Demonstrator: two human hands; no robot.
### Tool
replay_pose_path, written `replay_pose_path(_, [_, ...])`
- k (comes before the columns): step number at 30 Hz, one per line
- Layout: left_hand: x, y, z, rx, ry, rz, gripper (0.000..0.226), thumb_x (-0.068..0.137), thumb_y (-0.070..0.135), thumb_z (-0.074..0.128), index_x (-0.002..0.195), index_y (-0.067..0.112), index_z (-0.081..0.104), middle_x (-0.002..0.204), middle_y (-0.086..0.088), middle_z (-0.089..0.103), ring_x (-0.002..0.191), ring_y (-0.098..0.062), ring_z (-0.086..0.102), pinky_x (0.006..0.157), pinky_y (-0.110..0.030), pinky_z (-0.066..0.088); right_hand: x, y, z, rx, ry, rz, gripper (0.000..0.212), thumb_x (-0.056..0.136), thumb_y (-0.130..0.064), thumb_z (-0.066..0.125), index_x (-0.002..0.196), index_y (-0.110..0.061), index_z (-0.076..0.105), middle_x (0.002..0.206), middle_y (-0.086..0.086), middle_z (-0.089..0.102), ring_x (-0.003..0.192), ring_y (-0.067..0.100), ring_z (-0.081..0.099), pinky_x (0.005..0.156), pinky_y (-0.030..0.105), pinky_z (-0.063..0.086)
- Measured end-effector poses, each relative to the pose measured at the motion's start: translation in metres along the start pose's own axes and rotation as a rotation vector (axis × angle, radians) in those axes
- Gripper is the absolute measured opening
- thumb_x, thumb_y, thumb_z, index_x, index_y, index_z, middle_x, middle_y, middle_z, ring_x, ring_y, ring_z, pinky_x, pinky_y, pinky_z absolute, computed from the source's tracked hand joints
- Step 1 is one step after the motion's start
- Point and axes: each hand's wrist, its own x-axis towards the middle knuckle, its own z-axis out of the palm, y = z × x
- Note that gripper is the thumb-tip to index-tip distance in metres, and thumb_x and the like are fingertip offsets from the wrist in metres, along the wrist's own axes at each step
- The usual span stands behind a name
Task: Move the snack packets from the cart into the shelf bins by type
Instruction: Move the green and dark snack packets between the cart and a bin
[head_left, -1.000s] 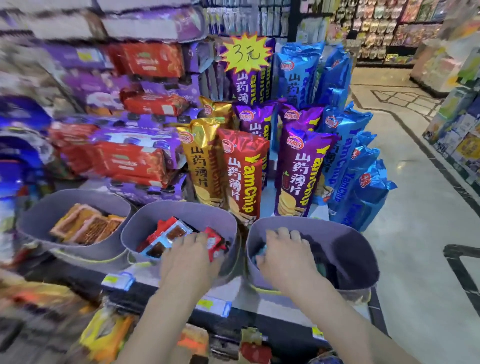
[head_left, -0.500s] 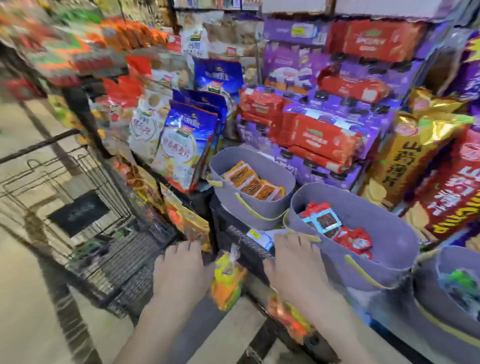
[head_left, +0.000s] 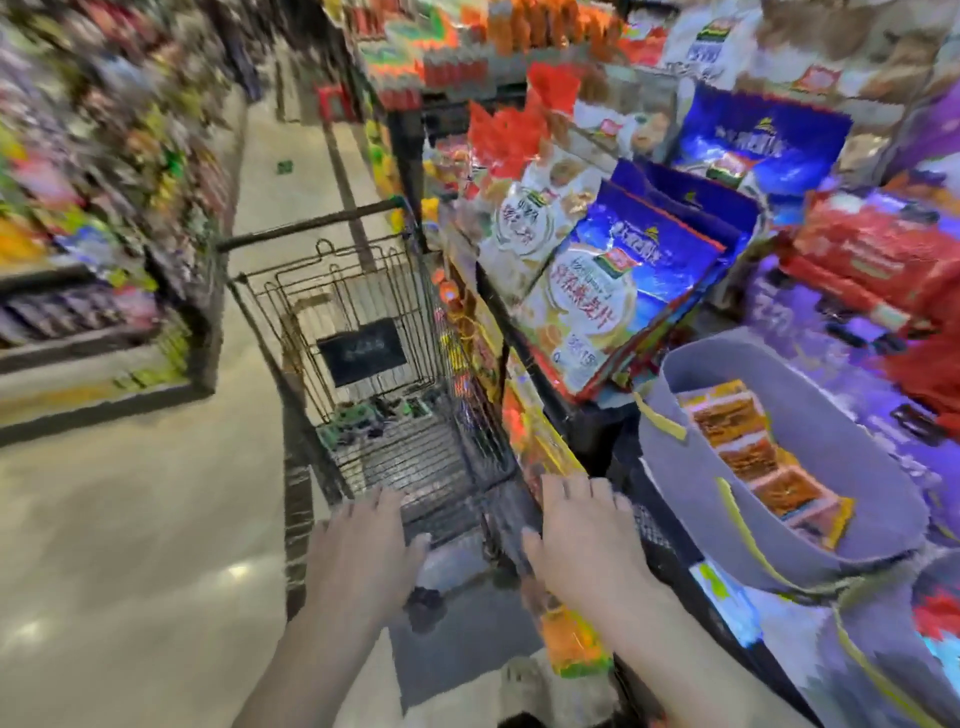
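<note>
Fig.: I see L hand and R hand, fingers loosely spread, above near end of cart; green packets on cart floor; grey bin at R.

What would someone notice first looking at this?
The left hand and right hand stretch open, low centre, toward the wire cart ahead. At right, a grey bin holds orange packets, with shiny blue bags leaning up behind it.
</note>
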Motion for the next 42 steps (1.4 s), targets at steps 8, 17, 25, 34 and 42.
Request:
replay_pose_path(8, [0.056,-0.036,-0.028,-0.017,0.047,-0.272,0.056,0.103,0.058,0.05,0.148,0.025,0.046,0.149,0.003,0.054,0.134,-0.025,0.053,0.106,-0.04,0.047,0.111,-0.051,-0.024,-0.018,-0.053,-0.255,0.058,0.103,-0.052,0.045,0.148,-0.017,0.036,0.149,0.008,0.042,0.136,0.032,0.04,0.111,0.046,0.033])
replay_pose_path(17, [0.119,-0.095,-0.028,-0.106,0.009,-0.396,0.064,0.105,0.059,0.045,0.158,0.025,0.034,0.161,0.004,0.042,0.145,-0.025,0.042,0.115,-0.04,0.038,0.203,-0.135,-0.014,-0.129,-0.165,-0.426,0.062,0.103,-0.052,0.043,0.151,-0.015,0.035,0.149,0.009,0.043,0.135,0.032,0.041,0.112,0.045,0.037])
replay_pose_path(25, [0.23,-0.184,-0.021,-0.17,-0.06,-0.379,0.059,0.106,0.054,0.046,0.155,0.021,0.039,0.156,0.0,0.047,0.141,-0.027,0.045,0.111,-0.041,0.042,0.293,-0.221,0.005,-0.176,-0.246,-0.365,0.06,0.104,-0.051,0.043,0.151,-0.015,0.035,0.153,0.01,0.041,0.138,0.032,0.04,0.114,0.046,0.036])
replay_pose_path(34, [0.369,-0.236,0.017,-0.331,-0.145,-0.386,0.067,0.103,0.058,0.052,0.154,0.016,0.039,0.152,-0.008,0.053,0.136,-0.033,0.05,0.104,-0.045,0.046,0.395,-0.27,0.044,-0.171,-0.31,-0.269,0.059,0.104,-0.053,0.045,0.148,-0.015,0.04,0.149,0.01,0.045,0.135,0.032,0.043,0.11,0.045,0.041])
replay_pose_path(42, [0.481,-0.257,0.085,-0.73,0.085,-0.662,0.085,0.1,0.055,0.063,0.163,0.014,0.024,0.156,-0.011,0.052,0.135,-0.035,0.058,0.102,-0.046,0.052,0.515,-0.298,0.133,-0.013,-0.323,-0.287,0.065,0.102,-0.052,0.052,0.15,-0.01,0.043,0.145,0.014,0.052,0.133,0.035,0.048,0.103,0.047,0.048])
